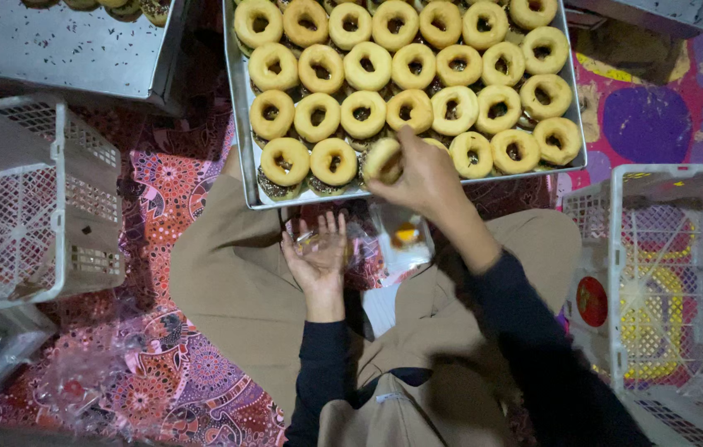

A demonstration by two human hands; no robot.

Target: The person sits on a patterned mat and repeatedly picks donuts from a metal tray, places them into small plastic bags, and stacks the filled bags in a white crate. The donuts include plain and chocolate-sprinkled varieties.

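A metal tray [240, 124] full of ring doughnuts [365, 66] lies on the floor in front of me. My right hand [422, 175] grips one doughnut [382, 159] at the tray's near edge, lifted on its side. My left hand [318, 252] is palm up over my lap, fingers spread, with a clear plastic wrapper [306, 240] lying against it. A second clear plastic bag [401, 240] with an orange mark lies on my lap under the right wrist.
White plastic crates stand at left [28, 199] and right [666, 281]. Another metal tray [62, 45] sits at the upper left. A patterned pink mat [177, 389] covers the floor, with loose clear bags [78, 381] at lower left.
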